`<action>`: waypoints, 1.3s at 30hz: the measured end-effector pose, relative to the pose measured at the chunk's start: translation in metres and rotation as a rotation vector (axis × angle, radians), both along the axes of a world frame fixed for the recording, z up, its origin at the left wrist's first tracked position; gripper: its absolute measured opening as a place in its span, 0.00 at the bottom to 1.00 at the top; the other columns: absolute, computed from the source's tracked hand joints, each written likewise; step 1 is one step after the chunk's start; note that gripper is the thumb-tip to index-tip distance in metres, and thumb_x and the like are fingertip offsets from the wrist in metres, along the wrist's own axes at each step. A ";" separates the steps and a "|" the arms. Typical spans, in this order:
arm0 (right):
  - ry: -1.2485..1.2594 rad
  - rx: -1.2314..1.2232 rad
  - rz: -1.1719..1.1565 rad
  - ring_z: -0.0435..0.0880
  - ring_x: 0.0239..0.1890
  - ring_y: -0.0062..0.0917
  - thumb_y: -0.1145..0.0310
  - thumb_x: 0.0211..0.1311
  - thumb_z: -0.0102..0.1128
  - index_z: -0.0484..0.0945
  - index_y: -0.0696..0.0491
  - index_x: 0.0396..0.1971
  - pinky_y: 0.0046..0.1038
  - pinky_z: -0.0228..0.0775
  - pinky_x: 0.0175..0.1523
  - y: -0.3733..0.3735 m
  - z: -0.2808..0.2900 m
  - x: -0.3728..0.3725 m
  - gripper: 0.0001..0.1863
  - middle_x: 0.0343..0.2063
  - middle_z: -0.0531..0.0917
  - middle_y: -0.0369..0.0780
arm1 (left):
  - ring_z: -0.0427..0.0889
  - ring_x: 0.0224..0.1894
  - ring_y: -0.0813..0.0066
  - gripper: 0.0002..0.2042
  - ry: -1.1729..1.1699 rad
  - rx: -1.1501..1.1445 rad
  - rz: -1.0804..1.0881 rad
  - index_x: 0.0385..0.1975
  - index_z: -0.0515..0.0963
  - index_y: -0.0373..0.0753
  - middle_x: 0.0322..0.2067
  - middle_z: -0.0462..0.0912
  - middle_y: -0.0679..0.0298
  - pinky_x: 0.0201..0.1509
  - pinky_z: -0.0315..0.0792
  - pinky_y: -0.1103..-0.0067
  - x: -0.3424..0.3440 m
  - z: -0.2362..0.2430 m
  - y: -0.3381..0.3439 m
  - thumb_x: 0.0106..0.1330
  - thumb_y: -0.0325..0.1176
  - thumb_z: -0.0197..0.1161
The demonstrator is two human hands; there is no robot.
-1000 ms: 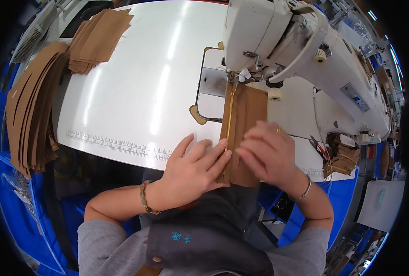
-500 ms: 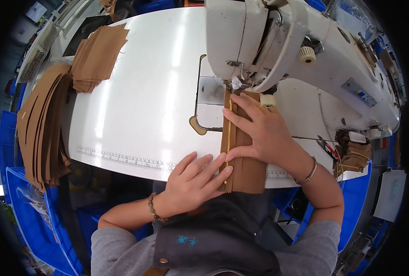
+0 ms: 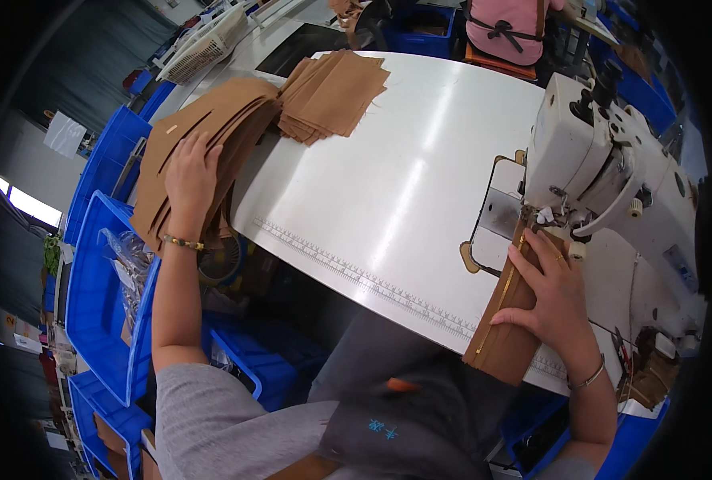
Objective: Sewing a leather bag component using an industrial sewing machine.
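Observation:
My right hand (image 3: 550,290) lies with its fingers spread on a brown fabric piece (image 3: 504,352), beside a gold zipper (image 3: 500,296) that runs along it. The far end of this piece sits under the needle area of a white sewing machine (image 3: 584,152). Over at the left, my left hand (image 3: 192,178) rests on a thick stack of brown fabric pieces (image 3: 240,108), fingers slightly apart on the top piece. No piece is visibly lifted by it. Beyond that stack lies a second pile of smaller brown fabric pieces (image 3: 336,92).
A white table (image 3: 404,176) with a printed ruler along its near edge spans the middle. Blue bins (image 3: 92,296) stand at the left, one holding plastic bags. Scissors (image 3: 622,352) lie near brown bundles (image 3: 652,380) at the right. A person in pink (image 3: 506,30) sits beyond.
My left hand has left the zippered piece and moved far left onto the fabric stack. The right hand stays on the zippered piece. The view has swung to the left.

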State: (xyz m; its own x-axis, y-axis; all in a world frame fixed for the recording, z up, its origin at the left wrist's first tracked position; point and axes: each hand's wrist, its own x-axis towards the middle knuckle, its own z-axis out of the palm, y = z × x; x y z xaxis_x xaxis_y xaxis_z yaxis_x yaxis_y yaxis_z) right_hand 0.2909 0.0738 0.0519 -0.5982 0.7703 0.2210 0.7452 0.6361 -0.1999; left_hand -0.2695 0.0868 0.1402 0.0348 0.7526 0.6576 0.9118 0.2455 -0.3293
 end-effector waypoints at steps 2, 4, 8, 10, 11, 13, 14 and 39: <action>-0.006 0.020 0.009 0.70 0.73 0.47 0.25 0.39 0.70 0.81 0.54 0.62 0.49 0.63 0.68 0.000 -0.001 0.001 0.56 0.70 0.72 0.50 | 0.84 0.56 0.55 0.16 -0.070 -0.044 0.084 0.54 0.84 0.40 0.52 0.87 0.54 0.56 0.79 0.62 -0.030 0.004 -0.003 0.75 0.42 0.62; -0.017 0.040 0.017 0.70 0.72 0.47 0.25 0.40 0.71 0.81 0.54 0.62 0.49 0.62 0.68 0.000 -0.001 0.002 0.56 0.70 0.72 0.50 | 0.85 0.55 0.55 0.16 -0.154 -0.108 0.186 0.54 0.83 0.41 0.50 0.88 0.54 0.54 0.80 0.61 -0.049 0.005 -0.005 0.76 0.43 0.59; -0.004 0.019 0.010 0.71 0.71 0.48 0.25 0.40 0.71 0.81 0.54 0.62 0.49 0.62 0.68 0.000 -0.001 0.001 0.55 0.70 0.72 0.50 | 0.87 0.52 0.57 0.14 -0.109 -0.219 0.272 0.53 0.84 0.43 0.49 0.89 0.57 0.51 0.81 0.61 -0.070 0.010 -0.005 0.75 0.40 0.60; -0.012 0.035 0.017 0.72 0.71 0.48 0.25 0.41 0.71 0.81 0.54 0.62 0.49 0.62 0.68 0.000 -0.001 0.001 0.55 0.70 0.72 0.50 | 0.87 0.51 0.57 0.13 -0.108 -0.232 0.297 0.52 0.85 0.43 0.48 0.89 0.58 0.50 0.81 0.61 -0.075 0.018 -0.006 0.74 0.39 0.61; -0.007 0.043 0.020 0.72 0.71 0.48 0.25 0.40 0.71 0.81 0.54 0.62 0.49 0.62 0.68 0.000 -0.001 0.001 0.55 0.69 0.73 0.50 | 0.87 0.50 0.56 0.12 -0.085 -0.183 0.168 0.48 0.86 0.43 0.47 0.89 0.58 0.50 0.81 0.60 -0.076 0.024 -0.006 0.74 0.39 0.60; 0.000 0.054 0.021 0.72 0.71 0.48 0.25 0.40 0.71 0.81 0.54 0.62 0.49 0.62 0.68 0.000 -0.001 0.000 0.55 0.69 0.73 0.50 | 0.86 0.48 0.53 0.13 -0.055 -0.169 0.147 0.42 0.88 0.42 0.42 0.88 0.57 0.50 0.80 0.60 -0.073 0.042 -0.004 0.75 0.41 0.60; -0.003 0.054 0.015 0.72 0.71 0.48 0.25 0.40 0.70 0.81 0.54 0.62 0.49 0.62 0.68 0.000 0.000 0.000 0.55 0.69 0.73 0.50 | 0.86 0.48 0.53 0.13 -0.029 -0.123 0.121 0.42 0.88 0.42 0.42 0.88 0.57 0.50 0.80 0.60 -0.069 0.055 0.000 0.75 0.41 0.60; -0.040 0.111 0.016 0.78 0.64 0.43 0.40 0.48 0.76 0.82 0.53 0.60 0.56 0.55 0.75 -0.002 0.000 -0.001 0.42 0.68 0.74 0.53 | 0.84 0.39 0.60 0.36 -1.153 -1.706 -0.998 0.80 0.50 0.32 0.45 0.82 0.46 0.48 0.76 0.73 0.290 -0.002 -0.056 0.72 0.25 0.53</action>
State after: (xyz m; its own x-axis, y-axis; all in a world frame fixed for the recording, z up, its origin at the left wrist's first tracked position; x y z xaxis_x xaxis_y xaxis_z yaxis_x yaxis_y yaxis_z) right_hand 0.2896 0.0719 0.0517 -0.6203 0.7327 0.2800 0.7409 0.6645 -0.0974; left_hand 0.0207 0.0312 0.1387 0.8299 0.4411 -0.3417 0.4216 -0.0947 0.9018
